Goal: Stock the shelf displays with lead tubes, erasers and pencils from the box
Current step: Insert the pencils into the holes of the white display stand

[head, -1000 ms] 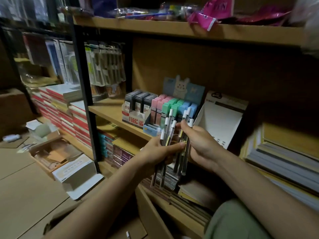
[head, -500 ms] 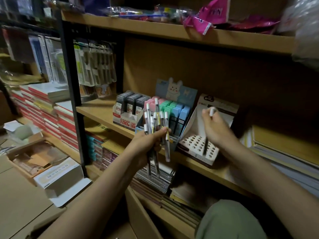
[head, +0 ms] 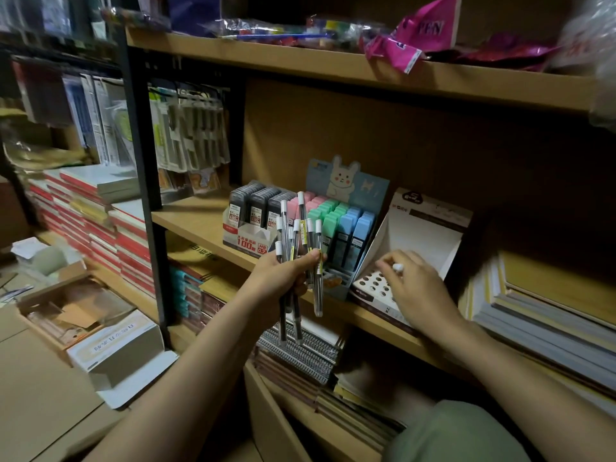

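White-capped pencils [head: 301,258] fan upright in our left hand [head: 283,278], fingers gripping them near the eraser display [head: 343,228]; our right hand [head: 416,291] pinches one pencil [head: 397,267] over the holed stand [head: 376,288].

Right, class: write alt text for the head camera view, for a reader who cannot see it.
A person's left hand grips a bunch of pencils while the right hand pushes one white-capped pencil into a white display stand with holes. Beside it on the wooden shelf stand pastel erasers and dark lead tubes.
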`<state>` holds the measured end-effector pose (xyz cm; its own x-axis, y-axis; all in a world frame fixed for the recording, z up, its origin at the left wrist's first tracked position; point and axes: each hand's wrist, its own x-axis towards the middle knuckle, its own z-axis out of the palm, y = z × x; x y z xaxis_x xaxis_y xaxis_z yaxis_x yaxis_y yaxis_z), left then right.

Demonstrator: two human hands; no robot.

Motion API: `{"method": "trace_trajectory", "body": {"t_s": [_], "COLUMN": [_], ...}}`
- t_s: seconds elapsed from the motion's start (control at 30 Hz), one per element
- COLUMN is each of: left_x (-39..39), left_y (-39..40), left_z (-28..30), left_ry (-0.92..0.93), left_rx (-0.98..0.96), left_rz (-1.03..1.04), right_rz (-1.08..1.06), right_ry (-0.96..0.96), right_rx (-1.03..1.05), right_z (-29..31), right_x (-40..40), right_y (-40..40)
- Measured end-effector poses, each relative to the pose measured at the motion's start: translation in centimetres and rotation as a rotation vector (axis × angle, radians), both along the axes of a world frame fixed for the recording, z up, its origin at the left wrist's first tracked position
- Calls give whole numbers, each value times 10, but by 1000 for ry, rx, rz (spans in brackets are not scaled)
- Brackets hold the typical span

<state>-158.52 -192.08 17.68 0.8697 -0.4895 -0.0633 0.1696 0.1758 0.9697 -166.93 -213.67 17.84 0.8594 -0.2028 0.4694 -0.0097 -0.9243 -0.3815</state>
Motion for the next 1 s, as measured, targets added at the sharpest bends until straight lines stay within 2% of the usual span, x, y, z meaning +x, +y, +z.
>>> {"method": "trace_trajectory", "body": {"t_s": [0.23, 0.37, 0.47, 0.7, 0.87, 1.0], "left_x": [-6, -9, -9, -10, -7, -9], "left_y": [-3, -9, -16, -25, -25, -29], "left_z": [-4, -7, -10, -14, -16, -19], "left_ry": [17, 9, -7, -17, -40, -32], "left_rx": [8, 40, 80, 111, 140, 159], "left_rz": [-9, -28, -46, -66, -68, -48], "right_rz": [74, -45, -103, -145, -21, 15], "right_ry": [-65, -87, -146, -79, -50, -125], "right_rx": [32, 156, 133, 122, 383, 285], "right_z": [-9, 15, 30, 45, 45, 39], "right_x": [-6, 5, 14, 31, 32, 26], "right_y": [-1, -16, -22, -18, -19, -19]}}
